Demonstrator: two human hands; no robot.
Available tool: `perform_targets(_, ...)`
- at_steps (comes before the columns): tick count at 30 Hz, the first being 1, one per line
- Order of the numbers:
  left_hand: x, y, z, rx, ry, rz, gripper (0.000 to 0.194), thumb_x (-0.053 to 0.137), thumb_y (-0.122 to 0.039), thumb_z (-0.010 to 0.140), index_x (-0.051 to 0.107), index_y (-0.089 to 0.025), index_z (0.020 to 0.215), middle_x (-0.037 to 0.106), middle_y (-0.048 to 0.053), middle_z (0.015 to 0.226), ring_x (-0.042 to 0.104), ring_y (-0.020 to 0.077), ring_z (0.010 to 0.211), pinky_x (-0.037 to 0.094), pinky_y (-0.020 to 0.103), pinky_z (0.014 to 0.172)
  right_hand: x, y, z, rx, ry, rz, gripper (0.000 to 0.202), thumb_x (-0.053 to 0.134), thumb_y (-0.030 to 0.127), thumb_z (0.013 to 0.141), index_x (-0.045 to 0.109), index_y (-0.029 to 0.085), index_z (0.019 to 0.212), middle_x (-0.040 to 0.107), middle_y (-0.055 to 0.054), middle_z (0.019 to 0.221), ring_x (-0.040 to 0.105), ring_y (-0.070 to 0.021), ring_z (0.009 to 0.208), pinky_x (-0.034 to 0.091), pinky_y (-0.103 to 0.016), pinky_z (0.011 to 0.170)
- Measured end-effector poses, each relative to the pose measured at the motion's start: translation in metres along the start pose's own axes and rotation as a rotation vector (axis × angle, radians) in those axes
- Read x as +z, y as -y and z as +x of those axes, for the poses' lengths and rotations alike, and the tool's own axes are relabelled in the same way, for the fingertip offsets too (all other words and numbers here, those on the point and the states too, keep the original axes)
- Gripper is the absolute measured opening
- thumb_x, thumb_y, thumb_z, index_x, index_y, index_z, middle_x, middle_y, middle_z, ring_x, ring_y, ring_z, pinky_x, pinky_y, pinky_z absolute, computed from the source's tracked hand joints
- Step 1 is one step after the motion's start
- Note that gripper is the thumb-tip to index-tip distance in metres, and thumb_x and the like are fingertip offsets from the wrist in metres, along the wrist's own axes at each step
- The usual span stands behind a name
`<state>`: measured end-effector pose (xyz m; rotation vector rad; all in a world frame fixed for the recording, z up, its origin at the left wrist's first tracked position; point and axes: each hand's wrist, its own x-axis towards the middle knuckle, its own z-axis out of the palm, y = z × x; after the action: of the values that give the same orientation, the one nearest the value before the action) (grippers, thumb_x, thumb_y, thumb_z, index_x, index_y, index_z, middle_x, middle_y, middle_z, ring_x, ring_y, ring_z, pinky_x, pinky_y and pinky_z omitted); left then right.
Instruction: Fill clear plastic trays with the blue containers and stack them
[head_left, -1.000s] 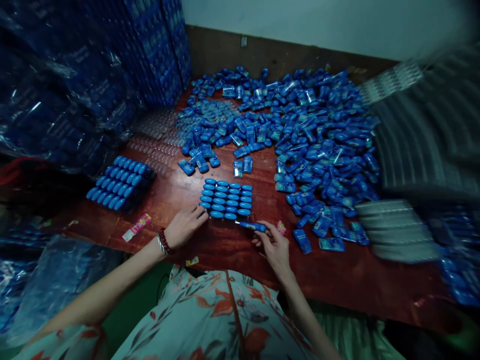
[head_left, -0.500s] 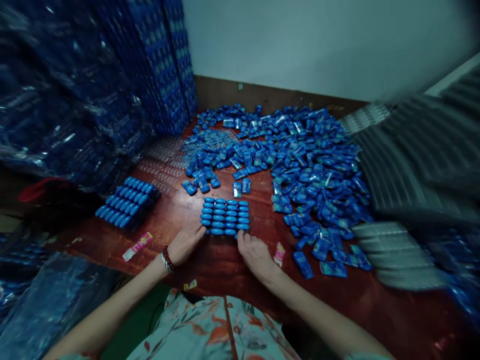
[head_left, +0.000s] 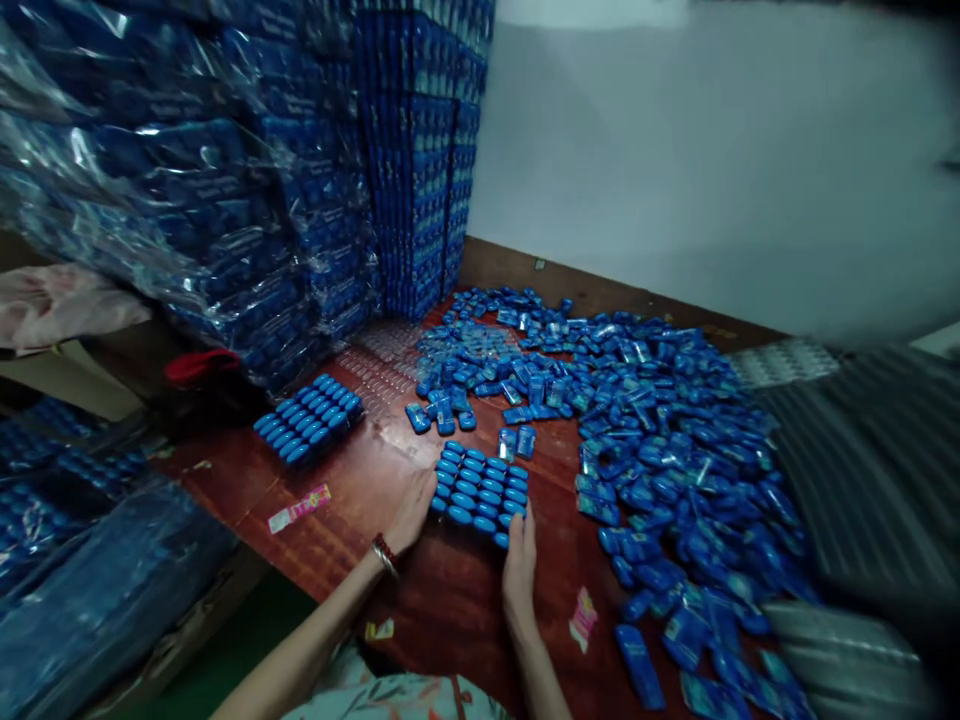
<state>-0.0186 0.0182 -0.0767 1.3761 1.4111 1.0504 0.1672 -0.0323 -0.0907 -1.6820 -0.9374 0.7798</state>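
A tray of blue capsule-shaped packs (head_left: 480,492) lies on the red-brown table (head_left: 420,610), filled in neat rows. My left hand (head_left: 412,512) grips its left near edge; a beaded bracelet is on that wrist. My right hand (head_left: 520,565) presses against the tray's near right corner. A big loose heap of blue packets (head_left: 660,440) spreads across the table behind and to the right of the tray.
A second filled tray (head_left: 309,418) sits at the left. Clear empty blister trays (head_left: 375,365) lie behind it. Plastic-wrapped blue stacks (head_left: 225,190) tower at the left. Grey ribbed sheets (head_left: 862,480) are at the right. Pink wrappers (head_left: 300,508) (head_left: 583,618) lie on the table.
My right hand laid its blue pack into the tray, then both hands closed on the tray's near edge. The camera tilted up and turned left.
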Motion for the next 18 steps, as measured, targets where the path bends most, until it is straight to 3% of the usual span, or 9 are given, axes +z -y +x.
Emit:
perform_targets(2,0.003,0.004,-0.005,0.011,-0.007,-0.014,0.053,0.031,-0.051,0.09,0.052,-0.016,0.124,0.056,0.01,0.125,0.047,0.0216,0.12,0.03,0.04,0.109,0.015,0.003,-0.002,0.028,-0.028,0.056,0.066,0.035,0.058,0.086,0.043,0.014,0.134,0.044,-0.012,0.139,0.041,-0.0222,0.127,0.035,-0.036,0.103)
perform_targets(4,-0.002,0.009,-0.022,-0.021,-0.089,-0.019,0.055,0.03,-0.052,0.09,0.046,-0.018,0.13,0.047,0.009,0.135,0.034,0.022,0.132,0.023,0.043,0.113,0.026,0.009,-0.008,0.0,-0.053,0.089,0.061,0.038,0.055,0.086,0.046,0.014,0.131,0.046,-0.012,0.137,0.043,-0.023,0.125,0.035,-0.037,0.102)
perform_targets(6,-0.013,0.01,-0.044,-0.059,-0.228,-0.013,0.055,0.029,-0.053,0.09,0.042,-0.021,0.133,0.041,0.008,0.141,0.023,0.0219,0.138,0.019,0.044,0.114,0.037,0.023,-0.014,-0.084,-0.039,0.114,0.055,0.039,0.05,0.088,0.048,0.016,0.13,0.048,-0.012,0.135,0.044,-0.0228,0.124,0.036,-0.036,0.101)
perform_targets(9,-0.044,-0.004,-0.063,-0.075,-0.484,0.003,0.052,0.03,-0.05,0.092,0.038,-0.024,0.136,0.038,0.006,0.142,0.024,0.0208,0.137,0.018,0.042,0.115,0.069,0.061,-0.017,-0.252,0.074,0.167,0.047,0.041,0.043,0.089,0.051,0.017,0.127,0.051,-0.011,0.131,0.046,-0.022,0.121,0.036,-0.037,0.1)
perform_targets(14,-0.115,-0.042,-0.038,-0.077,-0.886,-0.008,0.057,0.029,-0.053,0.091,0.036,-0.021,0.138,0.041,0.01,0.137,0.035,0.0219,0.131,0.021,0.039,0.113,0.173,0.145,0.011,-0.449,0.401,0.318,0.04,0.039,0.042,0.09,0.058,0.02,0.118,0.06,-0.007,0.12,0.054,-0.0185,0.11,0.041,-0.035,0.096)
perform_targets(18,-0.154,-0.036,-0.01,-0.137,-0.982,0.014,0.06,0.034,-0.056,0.088,0.04,-0.019,0.135,0.045,0.013,0.131,0.035,0.0266,0.129,0.022,0.046,0.111,0.254,0.183,0.036,-0.614,0.677,0.188,0.04,0.039,0.041,0.09,0.061,0.018,0.114,0.064,-0.006,0.116,0.057,-0.0163,0.106,0.043,-0.03,0.093)
